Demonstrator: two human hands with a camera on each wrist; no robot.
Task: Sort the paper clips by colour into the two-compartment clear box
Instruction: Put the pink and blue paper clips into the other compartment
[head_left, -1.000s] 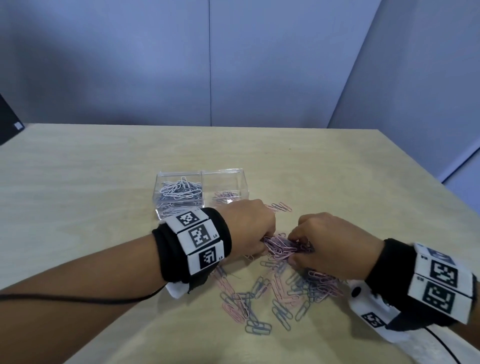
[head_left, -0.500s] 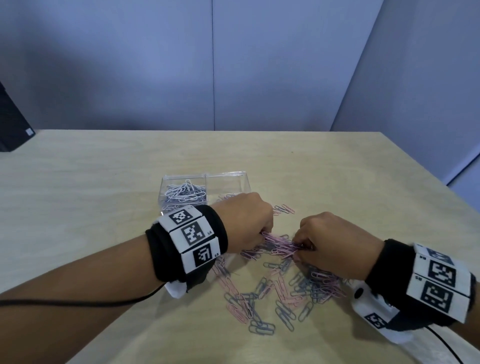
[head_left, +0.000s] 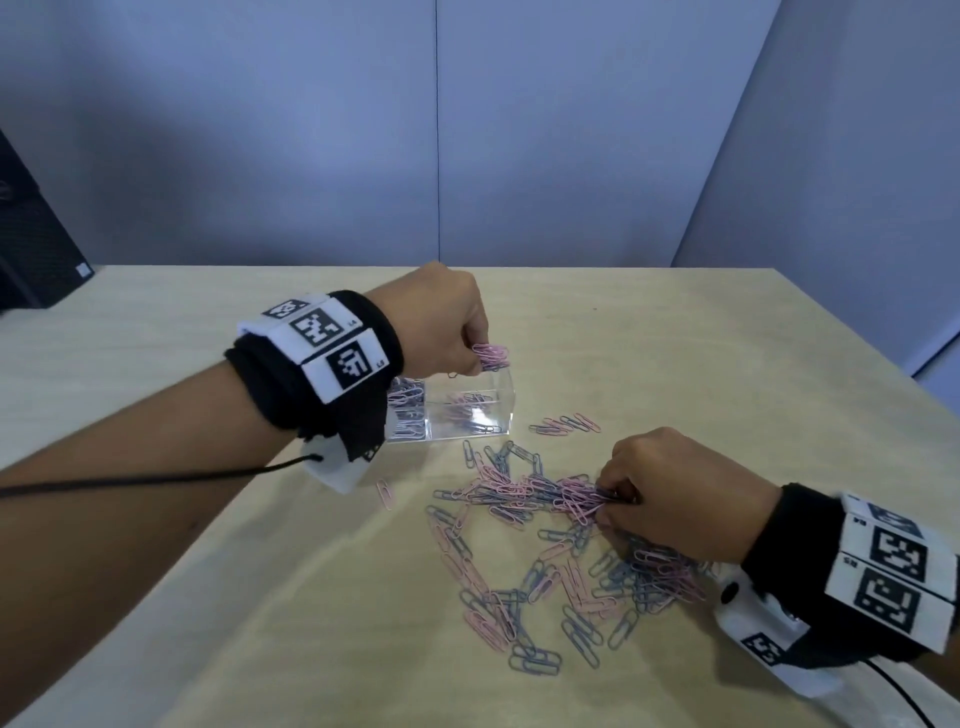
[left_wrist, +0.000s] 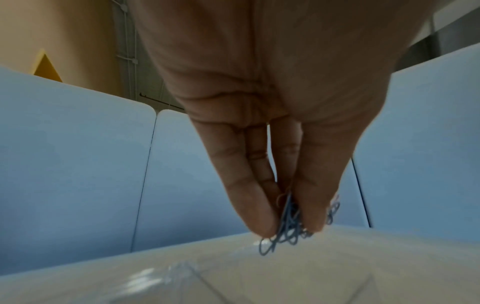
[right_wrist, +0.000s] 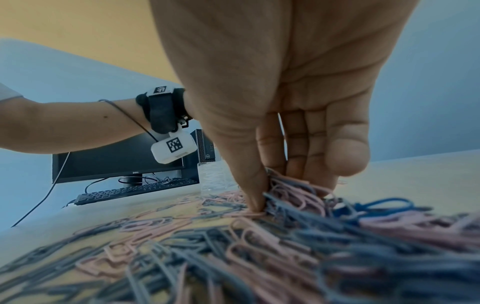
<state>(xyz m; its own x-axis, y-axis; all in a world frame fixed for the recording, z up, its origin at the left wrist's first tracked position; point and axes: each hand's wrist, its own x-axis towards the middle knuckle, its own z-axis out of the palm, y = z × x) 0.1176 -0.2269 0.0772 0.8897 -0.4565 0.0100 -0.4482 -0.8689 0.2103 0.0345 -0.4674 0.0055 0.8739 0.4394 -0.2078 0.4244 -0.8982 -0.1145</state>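
Pink and blue paper clips (head_left: 545, 545) lie mixed in a pile on the wooden table. The clear two-compartment box (head_left: 511, 402) stands behind the pile. Its right compartment holds pink clips; the left one is partly hidden by my left wrist. My left hand (head_left: 480, 358) hovers over the right compartment and pinches a small bunch of pink clips (head_left: 493, 356). In the left wrist view the fingertips (left_wrist: 265, 224) squeeze that bunch (left_wrist: 288, 230) above the box (left_wrist: 285, 283). My right hand (head_left: 605, 501) rests on the pile and pinches pink clips (right_wrist: 293, 195) at its right side.
A few loose clips (head_left: 566, 423) lie right of the box, and one pink clip (head_left: 384, 491) lies left of the pile. A black computer tower (head_left: 31, 244) stands far left. A monitor (right_wrist: 116, 160) and keyboard (right_wrist: 135, 191) sit beyond the table. The table's right edge (head_left: 883, 358) is near.
My left hand has lifted a bunch of pink clips off the pile and carried it back over the box's right compartment. My right hand has stayed on the pile.
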